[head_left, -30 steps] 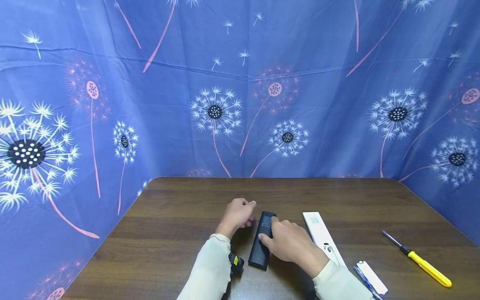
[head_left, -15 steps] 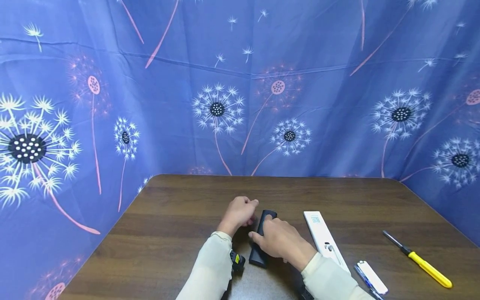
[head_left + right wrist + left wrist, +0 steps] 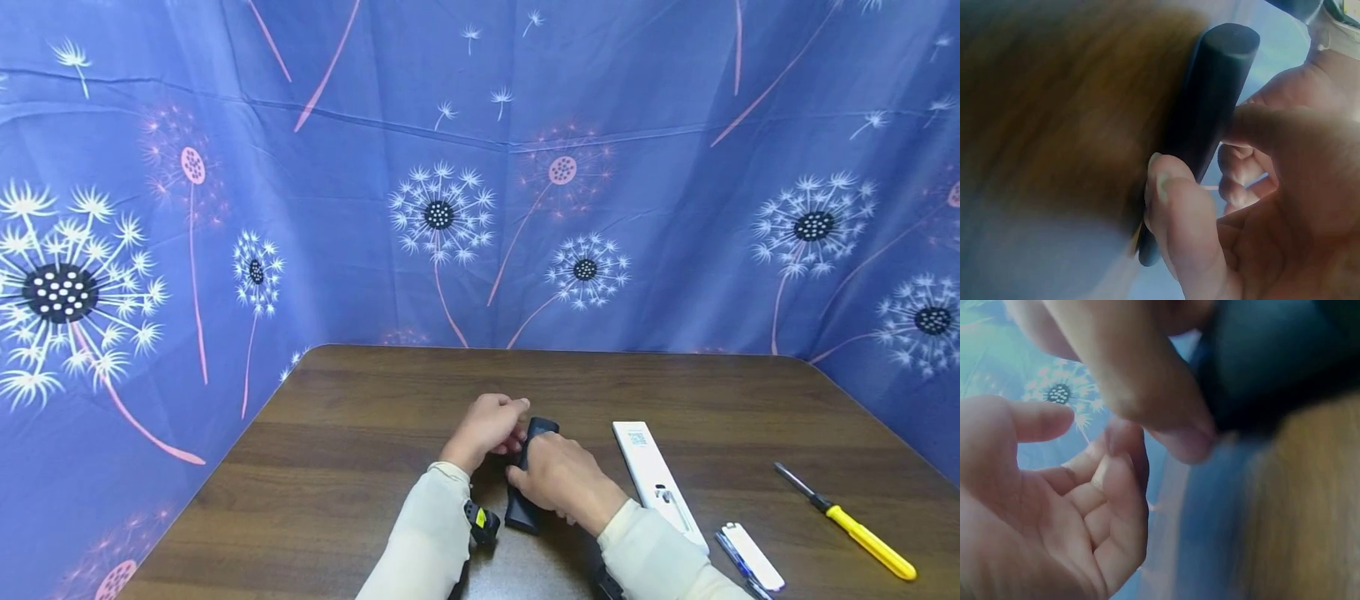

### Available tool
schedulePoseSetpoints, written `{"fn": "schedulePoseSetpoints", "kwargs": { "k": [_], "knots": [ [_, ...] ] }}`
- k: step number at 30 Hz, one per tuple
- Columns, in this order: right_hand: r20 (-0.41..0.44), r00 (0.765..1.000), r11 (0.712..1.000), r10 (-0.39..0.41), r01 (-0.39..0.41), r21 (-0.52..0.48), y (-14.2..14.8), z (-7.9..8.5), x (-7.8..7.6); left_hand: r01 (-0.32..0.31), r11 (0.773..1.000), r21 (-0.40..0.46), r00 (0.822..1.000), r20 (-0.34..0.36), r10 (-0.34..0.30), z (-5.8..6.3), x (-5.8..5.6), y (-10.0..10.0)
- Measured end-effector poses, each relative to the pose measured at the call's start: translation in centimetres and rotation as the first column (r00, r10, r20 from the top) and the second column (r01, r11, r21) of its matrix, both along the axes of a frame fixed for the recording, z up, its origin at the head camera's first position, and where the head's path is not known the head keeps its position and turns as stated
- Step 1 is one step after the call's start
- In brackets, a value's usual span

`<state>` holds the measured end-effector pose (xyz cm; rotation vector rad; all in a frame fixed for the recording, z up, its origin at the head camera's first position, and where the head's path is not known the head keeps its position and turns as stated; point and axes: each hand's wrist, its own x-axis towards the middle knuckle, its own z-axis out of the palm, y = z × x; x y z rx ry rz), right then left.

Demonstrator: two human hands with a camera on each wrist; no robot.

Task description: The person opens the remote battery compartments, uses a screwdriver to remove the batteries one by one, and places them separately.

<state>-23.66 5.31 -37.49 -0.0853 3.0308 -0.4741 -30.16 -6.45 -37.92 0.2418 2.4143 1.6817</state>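
My right hand (image 3: 570, 479) grips a long, flat black device (image 3: 521, 512) by its sides, thumb on one edge and fingers on the other. In the right wrist view, the black device (image 3: 1210, 106) slants up from the fingertips, its rounded end showing at the top. My left hand (image 3: 491, 425) is beside the device's far end, fingers loosely curled. From the left wrist view, that hand (image 3: 1054, 512) holds nothing, its palm turned toward the right hand's fingers. The middle of the device is hidden under my right hand in the head view.
To the right lies a long white bar (image 3: 645, 458) with a QR code and a cut-out. Nearer are a small white strip (image 3: 753, 554) and a blue pen (image 3: 735, 557). A yellow-handled screwdriver (image 3: 870, 542) lies further right on the wooden table (image 3: 337, 450). A blue dandelion-print cloth (image 3: 337, 208) hangs behind.
My right hand has moved left and over the black device, covering the printed text that showed before. The left hand has come closer to the device's far end.
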Motion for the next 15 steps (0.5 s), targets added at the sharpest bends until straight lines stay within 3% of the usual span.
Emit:
{"fn": "schedulePoseSetpoints", "kwargs": {
  "k": [3,10,15],
  "knots": [
    [0.039,0.999,0.999,-0.023,0.024,-0.039,0.11,0.18,0.01,0.025,0.994,0.109,0.998,0.052,-0.031,0.12,-0.03,0.20],
    [0.108,0.991,0.988,-0.074,0.088,-0.128,0.51,0.34,-0.23,0.027,0.994,0.109,0.997,0.070,-0.035,0.01,-0.11,0.14],
    [0.121,0.991,0.981,-0.057,0.078,-0.175,0.80,0.19,-0.17,0.041,0.990,0.134,0.996,0.071,-0.051,-0.39,0.03,-0.27]
  ]
}}
